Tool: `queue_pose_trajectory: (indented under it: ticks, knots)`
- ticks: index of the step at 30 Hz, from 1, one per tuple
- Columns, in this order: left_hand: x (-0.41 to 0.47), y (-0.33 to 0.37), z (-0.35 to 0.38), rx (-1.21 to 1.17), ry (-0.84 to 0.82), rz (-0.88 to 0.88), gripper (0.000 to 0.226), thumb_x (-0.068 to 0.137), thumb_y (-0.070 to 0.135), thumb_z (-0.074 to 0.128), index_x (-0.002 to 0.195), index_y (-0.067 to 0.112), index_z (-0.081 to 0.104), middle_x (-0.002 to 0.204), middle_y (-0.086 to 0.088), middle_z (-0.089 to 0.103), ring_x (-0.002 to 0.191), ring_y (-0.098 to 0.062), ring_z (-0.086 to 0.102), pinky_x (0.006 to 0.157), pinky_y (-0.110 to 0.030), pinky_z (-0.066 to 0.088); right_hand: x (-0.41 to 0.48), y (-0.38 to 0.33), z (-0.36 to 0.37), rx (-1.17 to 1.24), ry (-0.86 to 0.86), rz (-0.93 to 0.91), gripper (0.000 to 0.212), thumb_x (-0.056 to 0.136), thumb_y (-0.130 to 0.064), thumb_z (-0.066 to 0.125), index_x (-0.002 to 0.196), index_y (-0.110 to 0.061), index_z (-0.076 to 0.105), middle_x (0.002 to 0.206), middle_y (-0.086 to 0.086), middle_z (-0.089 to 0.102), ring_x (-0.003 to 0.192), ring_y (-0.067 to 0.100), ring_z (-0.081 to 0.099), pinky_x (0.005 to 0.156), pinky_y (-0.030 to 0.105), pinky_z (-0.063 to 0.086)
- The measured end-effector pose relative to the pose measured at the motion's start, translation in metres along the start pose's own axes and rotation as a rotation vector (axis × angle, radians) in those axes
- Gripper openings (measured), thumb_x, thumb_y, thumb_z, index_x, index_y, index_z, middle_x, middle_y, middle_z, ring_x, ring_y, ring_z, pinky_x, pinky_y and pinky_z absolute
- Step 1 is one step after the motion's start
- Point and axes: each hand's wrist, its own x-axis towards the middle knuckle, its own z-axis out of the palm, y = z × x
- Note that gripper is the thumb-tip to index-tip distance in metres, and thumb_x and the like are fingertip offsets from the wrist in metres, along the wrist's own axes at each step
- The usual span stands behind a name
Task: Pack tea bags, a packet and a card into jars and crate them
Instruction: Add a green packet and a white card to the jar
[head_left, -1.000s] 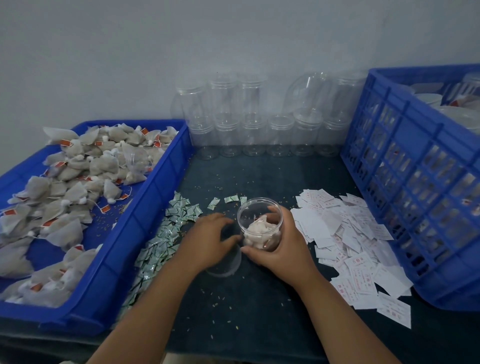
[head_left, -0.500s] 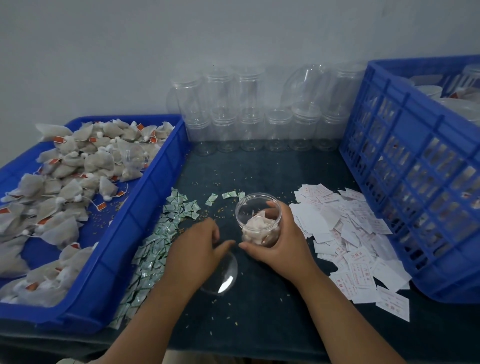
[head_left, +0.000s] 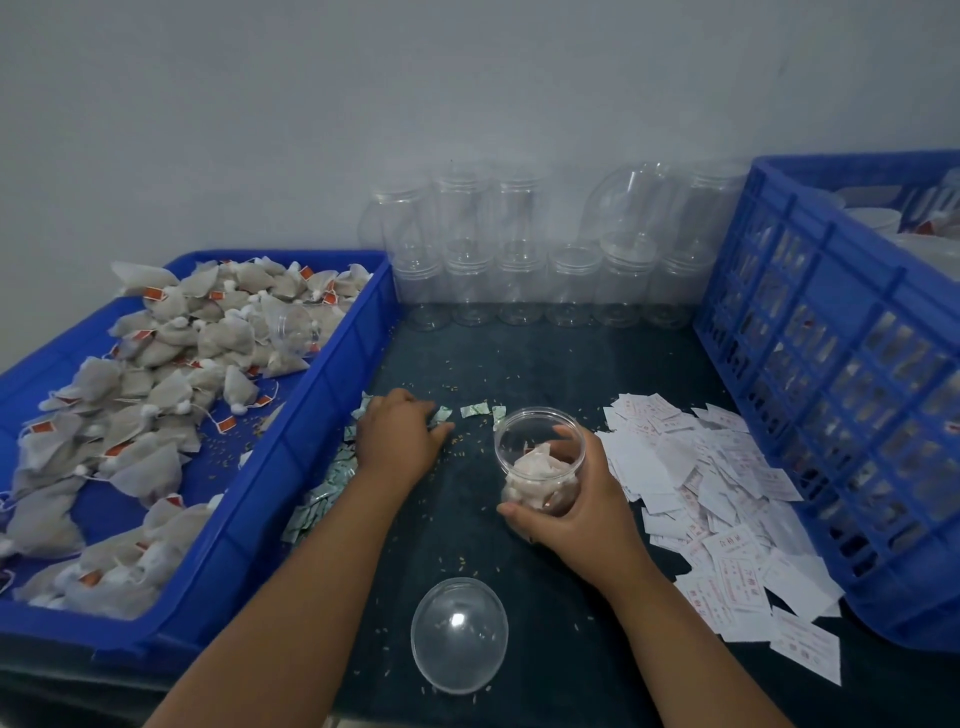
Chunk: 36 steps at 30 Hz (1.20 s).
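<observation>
**Jar** (head_left: 540, 452): open and upright on the table (head_left: 519, 364), with tea bags (head_left: 537, 470) inside. I see no packet or card in it. My right hand (head_left: 576, 504) grips it, fingers curled round the far wall and thumb on the near side. Risk: if I slacken that hold while reaching across, a nudge could tip it and spill the bags.

**Packets** (head_left: 324, 486): a green heap just beside the tray (head_left: 311, 415). My left hand (head_left: 397, 439) rests on its far end with the fingers bent down. I cannot tell whether they pinch one. Risk: the packets overlap, so I may lift two, or none.

**Lid** (head_left: 458, 635): loose near the table's front edge, between my forearms. Risk: a forearm drawing back could sweep it off.

**Cards** (head_left: 717, 493): a loose spread touching my right hand. Risk: my wrist could scatter them.
</observation>
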Motion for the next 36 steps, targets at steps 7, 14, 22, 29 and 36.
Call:
queue_pose_trajectory:
  ticks: [7, 14, 22, 29, 36]
  knots:
    - [-0.012, 0.021, -0.02, -0.551, 0.14, -0.037, 0.015, 0.093, 0.038, 0.076, 0.106, 0.032, 0.072, 0.097, 0.015, 0.072, 0.086, -0.002, 0.066, 0.076, -0.026, 0.055, 0.004, -0.003, -0.002, 0.01, 0.006, -0.005, 0.087, 0.063, -0.055, 0.097, 0.135, -0.057, 0.047, 0.131, -0.029, 0.064, 0.122, -0.002, 0.067, 0.092, 0.013, 0.054]
    - [-0.055, 0.069, -0.093, -0.595, -0.113, 0.504, 0.009, 0.086, 0.052, 0.076, 0.093, 0.047, 0.076, 0.118, 0.027, 0.066, 0.115, 0.003, 0.058, 0.092, -0.01, 0.04, 0.001, -0.007, -0.004, 0.03, 0.002, -0.033, 0.09, 0.065, -0.05, 0.099, 0.14, -0.049, 0.048, 0.132, -0.026, 0.065, 0.119, 0.0, 0.069, 0.088, 0.018, 0.059]
    - [-0.052, 0.088, -0.07, -0.905, 0.119, 0.042, 0.015, 0.098, 0.039, 0.066, 0.087, 0.032, 0.073, 0.091, 0.02, 0.074, 0.088, 0.003, 0.068, 0.074, -0.013, 0.047, 0.0, -0.01, -0.014, 0.066, 0.16, -0.027, 0.094, 0.06, -0.055, 0.098, 0.138, -0.058, 0.046, 0.13, -0.031, 0.061, 0.118, -0.002, 0.068, 0.09, 0.024, 0.062]
    - [-0.066, 0.106, 0.0, -0.262, -0.297, 0.372, 0.039, 0.096, 0.05, 0.065, 0.132, 0.035, 0.065, 0.109, 0.006, 0.06, 0.108, -0.018, 0.06, 0.089, -0.033, 0.05, 0.02, 0.001, -0.049, 0.055, 0.545, 0.005, 0.099, 0.063, -0.063, 0.092, 0.145, -0.039, 0.043, 0.131, -0.025, 0.064, 0.12, 0.009, 0.07, 0.103, 0.044, 0.061]
    - [-0.066, 0.129, 0.025, -0.054, -0.071, 0.509, 0.038, 0.096, 0.062, 0.057, 0.109, 0.033, 0.078, 0.124, 0.011, 0.062, 0.112, -0.021, 0.054, 0.088, -0.037, 0.044, 0.022, 0.006, -0.049, 0.06, 0.574, -0.007, 0.095, 0.064, -0.06, 0.092, 0.143, -0.041, 0.042, 0.129, -0.034, 0.061, 0.118, -0.001, 0.068, 0.098, 0.029, 0.061]
